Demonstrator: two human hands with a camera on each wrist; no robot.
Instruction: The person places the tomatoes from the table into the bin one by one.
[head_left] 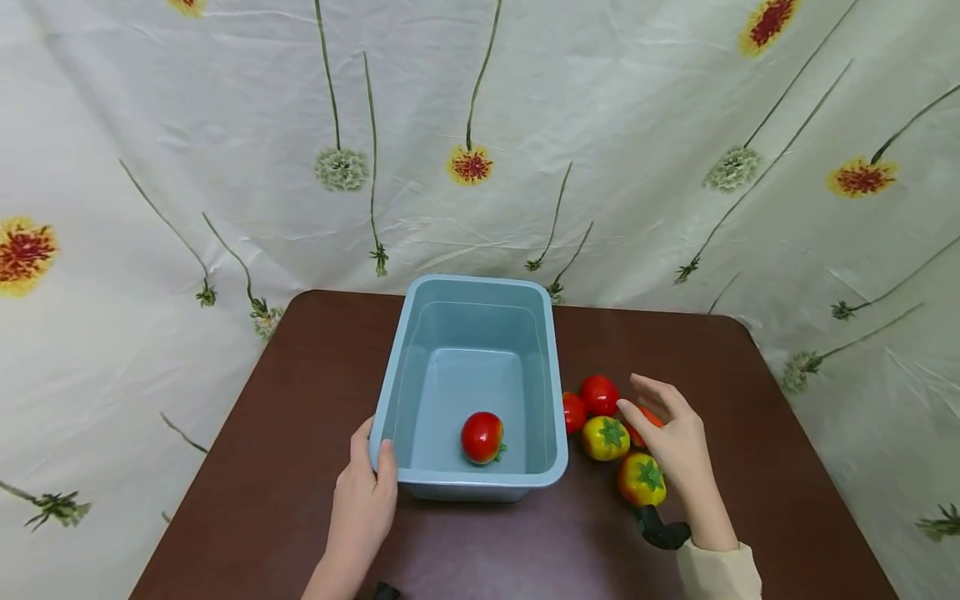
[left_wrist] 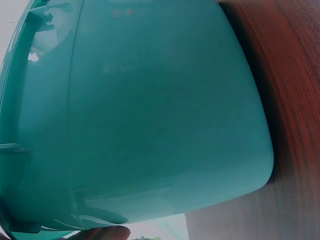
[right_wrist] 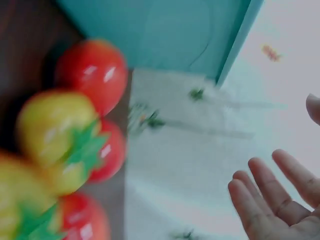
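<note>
My left grip [head_left: 365, 492] clasps the rim of the light-blue plastic bin [head_left: 474, 375] at its 8 o'clock, the thumb on the edge and the fingers outside the wall. The bin stands on the dark brown worktop [head_left: 330, 358]. Inside, toward 6 o'clock, lies one red tomato [head_left: 482, 437]. My right grip [head_left: 675, 433] holds nothing; its thumb and fingers are well apart above an orange-red tomato [head_left: 636, 436], partly hiding it. Whether they touch, I cannot tell from the head view. From this tomato, a yellow-green tomato [head_left: 604, 439] lies between 8 and 9 o'clock, a yellow-red tomato [head_left: 641, 480] at 6, a bright red tomato [head_left: 600, 395] at 10, and a half-hidden red tomato [head_left: 574, 412] past 9, just beside the bin.
</note>
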